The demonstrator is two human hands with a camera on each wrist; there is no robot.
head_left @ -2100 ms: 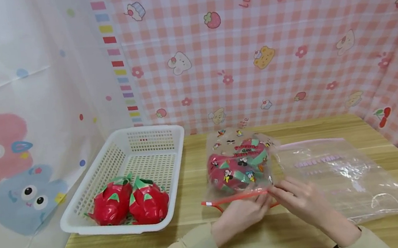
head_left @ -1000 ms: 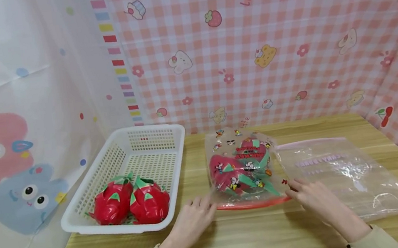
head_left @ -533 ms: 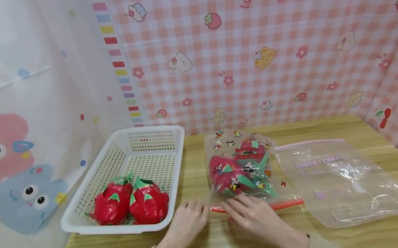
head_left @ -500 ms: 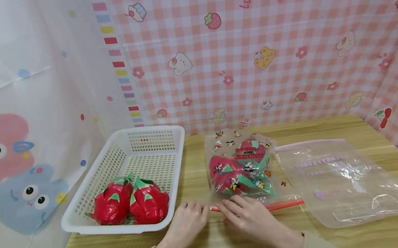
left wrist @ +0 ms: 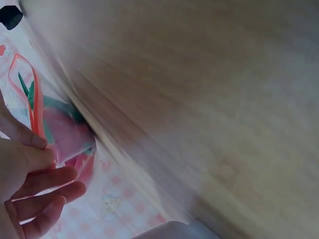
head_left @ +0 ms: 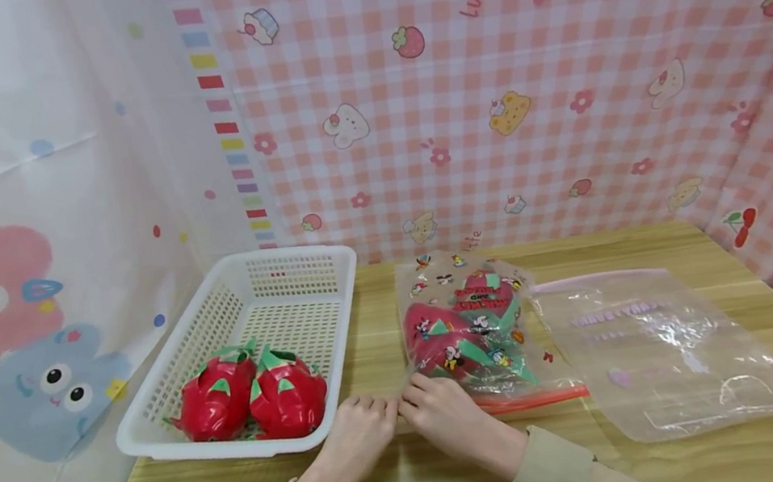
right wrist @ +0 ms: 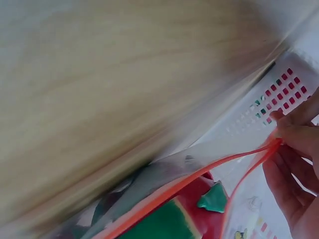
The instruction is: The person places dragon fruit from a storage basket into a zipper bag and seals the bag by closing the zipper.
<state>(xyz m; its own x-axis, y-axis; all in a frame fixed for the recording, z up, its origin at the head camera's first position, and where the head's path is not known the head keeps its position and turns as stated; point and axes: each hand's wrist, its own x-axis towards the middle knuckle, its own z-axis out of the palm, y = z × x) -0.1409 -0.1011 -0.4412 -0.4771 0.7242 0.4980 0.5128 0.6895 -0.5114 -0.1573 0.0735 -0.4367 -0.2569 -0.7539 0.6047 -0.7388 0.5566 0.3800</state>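
A clear zip bag point(head_left: 508, 386) with cartoon prints lies on the table, its orange zip strip point(head_left: 539, 399) toward me. Inside it are toy dragon fruits point(head_left: 435, 328), red with green scales. My left hand point(head_left: 355, 434) pinches the strip's left end; its thumb and index finger meet there in the left wrist view, the other fingers loosely bent. Right beside it, my right hand point(head_left: 453, 421) pinches the orange strip point(right wrist: 199, 172) between thumb and index finger. In the right wrist view the strip's two edges part away from the fingers. In the head view both hands hide that end.
Left of the bag stands a white plastic basket point(head_left: 294, 318) holding two more toy dragon fruits point(head_left: 288, 396), close to my left hand. A second clear zip bag point(head_left: 704, 370) with a pink strip lies flat on the right. A checked cloth point(head_left: 404, 149) hangs behind the table.
The right hand has gone from the strip's right part leftward to meet the left hand. The left hand moved out to the strip's left end. The orange strip now lies straighter.
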